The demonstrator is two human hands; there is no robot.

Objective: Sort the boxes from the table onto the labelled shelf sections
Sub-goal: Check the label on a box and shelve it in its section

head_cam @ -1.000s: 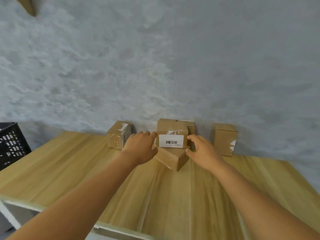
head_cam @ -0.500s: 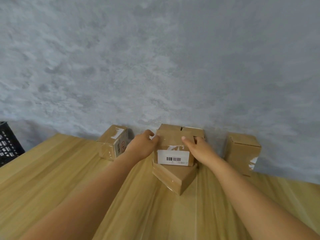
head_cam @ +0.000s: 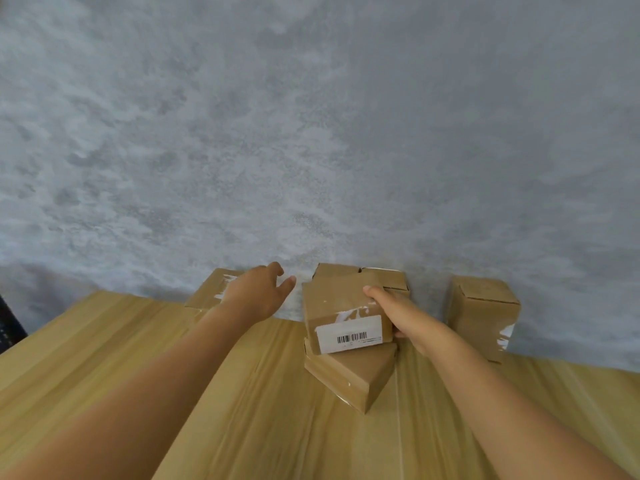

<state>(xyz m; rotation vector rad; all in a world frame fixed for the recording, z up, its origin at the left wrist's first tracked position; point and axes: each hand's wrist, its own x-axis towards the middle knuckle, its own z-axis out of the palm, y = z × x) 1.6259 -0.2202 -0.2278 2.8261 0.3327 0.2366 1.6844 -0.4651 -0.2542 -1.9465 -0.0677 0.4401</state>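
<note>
A cardboard box with a white barcode label (head_cam: 341, 308) is tilted on top of a flat cardboard box (head_cam: 356, 375) near the wall. My right hand (head_cam: 394, 311) grips the labelled box at its right side, thumb over the top. My left hand (head_cam: 258, 292) hovers open to the left of it, fingers spread, touching nothing. Under that hand lies a small taped box (head_cam: 209, 292), partly hidden. Another box (head_cam: 384, 277) stands behind the labelled one, against the wall. An upright box (head_cam: 485, 315) stands to the right. No shelf is in view.
The wooden table (head_cam: 242, 410) ends at a grey wall (head_cam: 311, 133) right behind the boxes. A black crate (head_cam: 8, 327) shows at the far left edge.
My left hand has let go of the labelled box and moved left and away. My right hand has taken the box alone and tilted it up. The camera has come closer.
</note>
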